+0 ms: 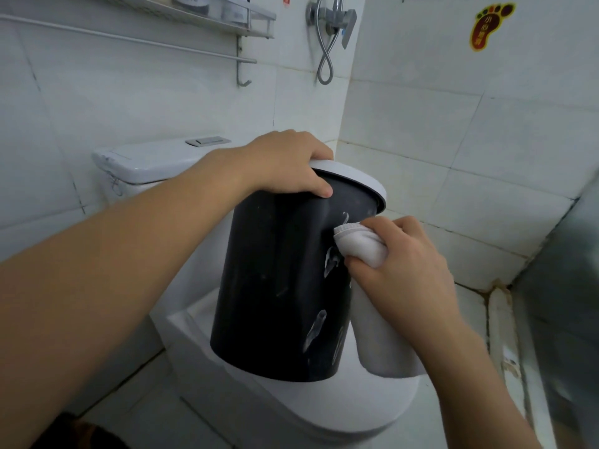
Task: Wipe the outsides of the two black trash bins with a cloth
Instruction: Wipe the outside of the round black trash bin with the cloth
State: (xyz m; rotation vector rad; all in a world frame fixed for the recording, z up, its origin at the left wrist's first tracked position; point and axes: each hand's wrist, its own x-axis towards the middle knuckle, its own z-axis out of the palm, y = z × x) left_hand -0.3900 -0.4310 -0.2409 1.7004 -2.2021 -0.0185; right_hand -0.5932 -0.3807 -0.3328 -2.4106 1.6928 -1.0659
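Black trash bin (278, 286) stands tilted on the closed toilet lid (356, 400), its top leaning away to the right, near the middle of the view. Only 1 bin is in sight. Its white rim ring (353, 176) sits at the top edge. Pale smears streak the bin's right side.

The left hand (288, 166) holds the bin at the top, fingers curled over the rim ring and thumb pressed on the black wall just below it. The right hand (398, 264) has its grip closed around a white cloth (359, 244), which it presses against the bin's right side among the smears; a loose end of the cloth hangs down beside the bin.

Behind the bin, to the left, is the toilet tank (146, 160). On the far tiled wall are a wire shelf (227, 17), a towel bar (129, 40) and a shower valve (334, 21). A foot-shaped sticker (489, 24) is on the right wall.
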